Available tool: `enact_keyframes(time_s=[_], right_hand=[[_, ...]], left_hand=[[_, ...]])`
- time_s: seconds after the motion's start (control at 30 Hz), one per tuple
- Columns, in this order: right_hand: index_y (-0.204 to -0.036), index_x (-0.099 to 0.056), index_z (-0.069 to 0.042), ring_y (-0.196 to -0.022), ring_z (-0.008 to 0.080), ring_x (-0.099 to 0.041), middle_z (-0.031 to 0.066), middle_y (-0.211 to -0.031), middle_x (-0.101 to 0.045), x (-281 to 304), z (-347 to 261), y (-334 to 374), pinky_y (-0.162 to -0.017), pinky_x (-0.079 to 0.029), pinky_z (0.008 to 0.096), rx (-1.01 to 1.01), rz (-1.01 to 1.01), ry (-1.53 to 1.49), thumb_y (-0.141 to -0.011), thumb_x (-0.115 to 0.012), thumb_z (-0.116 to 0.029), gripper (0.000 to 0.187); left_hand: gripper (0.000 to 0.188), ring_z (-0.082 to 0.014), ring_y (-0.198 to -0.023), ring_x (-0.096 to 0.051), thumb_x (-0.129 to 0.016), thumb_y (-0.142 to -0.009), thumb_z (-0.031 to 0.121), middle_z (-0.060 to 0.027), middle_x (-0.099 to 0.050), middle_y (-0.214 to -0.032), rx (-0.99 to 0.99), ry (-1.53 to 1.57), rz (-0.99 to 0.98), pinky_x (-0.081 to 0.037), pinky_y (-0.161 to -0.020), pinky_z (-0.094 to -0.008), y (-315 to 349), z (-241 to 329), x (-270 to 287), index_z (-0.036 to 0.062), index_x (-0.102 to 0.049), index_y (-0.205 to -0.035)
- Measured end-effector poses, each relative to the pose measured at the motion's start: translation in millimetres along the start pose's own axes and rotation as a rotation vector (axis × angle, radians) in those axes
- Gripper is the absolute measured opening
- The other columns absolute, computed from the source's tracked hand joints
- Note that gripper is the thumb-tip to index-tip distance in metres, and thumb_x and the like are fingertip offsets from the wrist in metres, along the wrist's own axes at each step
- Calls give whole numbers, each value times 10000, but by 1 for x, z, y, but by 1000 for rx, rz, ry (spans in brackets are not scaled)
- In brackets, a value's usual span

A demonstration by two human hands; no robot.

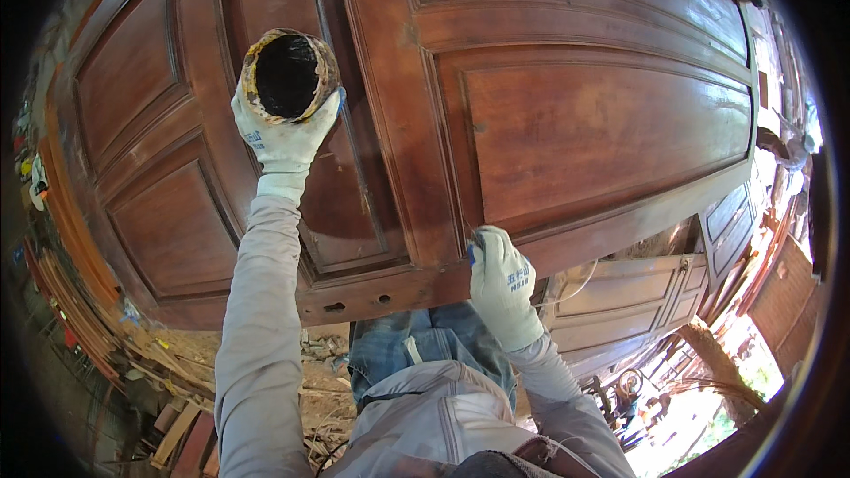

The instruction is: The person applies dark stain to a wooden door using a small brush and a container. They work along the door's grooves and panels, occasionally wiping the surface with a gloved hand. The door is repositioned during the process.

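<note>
My left hand point(288, 149), in a white work glove, is wrapped round a round can point(326, 62) held above the door. The can's rim is crusted with yellowish and brown residue, and its inside looks very dark. Beneath both hands lies a large reddish-brown panelled wooden door point(584, 137). At the door's near edge, my right hand point(503, 290), gloved alike, is closed with its fingertips by the moulding at the corner of a panel. Something thin seems to stick out from those fingers, but I cannot make out what it is.
Two cut-outs point(335, 307) show in the door's near edge. Another panelled wooden piece point(611, 305) lies lower at the right. Long boards point(75, 212) are stacked at the left, and wood scraps point(181, 434) lie on the ground. A tree trunk point(722, 363) stands at the lower right.
</note>
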State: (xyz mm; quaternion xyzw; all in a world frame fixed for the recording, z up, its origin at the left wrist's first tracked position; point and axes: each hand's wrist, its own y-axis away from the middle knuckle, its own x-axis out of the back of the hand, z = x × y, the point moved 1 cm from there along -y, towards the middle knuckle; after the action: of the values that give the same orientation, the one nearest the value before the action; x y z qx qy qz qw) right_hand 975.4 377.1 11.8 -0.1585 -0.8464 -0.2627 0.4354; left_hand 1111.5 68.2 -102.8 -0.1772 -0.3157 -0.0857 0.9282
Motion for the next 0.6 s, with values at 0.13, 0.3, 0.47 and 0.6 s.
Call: enact_keyframes(time_s=[0.13,0.3,0.47,0.6], right_hand=[[-1059,-576,-43,-927,345,-670,148,-1221,-642,-10,7,23,-753,-548,439,38,6,-18,-863,-656,-81,215],[-984,-589,-55,-1108,337,-621,152,-1321,-616,-29,5,63,-890,-507,446,153,29,-39,-780,-673,-127,232],[-878,-597,-53,-1306,362,-548,200,-1392,-586,-50,-10,98,-1103,-420,495,364,-7,-109,-719,-684,-108,189],[-884,-616,-63,-1296,371,-552,194,-1392,-587,-61,6,108,-1108,-413,497,367,50,-114,-752,-719,-157,192]], left_hand=[[990,-272,-1197,-568,-969,-551,357,-121,-561,-1281,-8,3,38,-453,-1075,-413,-6,6,3,39,-487,-1355],[916,-219,-1217,-584,-952,-672,165,-131,-554,-1382,106,234,-96,-472,-1086,-360,-3,15,8,-26,-442,-1408],[998,-222,-1269,-551,-981,-628,191,-146,-536,-1414,-73,40,-42,-456,-1110,-371,-12,5,21,-28,-426,-1428],[935,-222,-1168,-620,-1001,-582,289,-133,-621,-1299,-124,149,1,-501,-1042,-362,-17,-8,21,-28,-537,-1330]])
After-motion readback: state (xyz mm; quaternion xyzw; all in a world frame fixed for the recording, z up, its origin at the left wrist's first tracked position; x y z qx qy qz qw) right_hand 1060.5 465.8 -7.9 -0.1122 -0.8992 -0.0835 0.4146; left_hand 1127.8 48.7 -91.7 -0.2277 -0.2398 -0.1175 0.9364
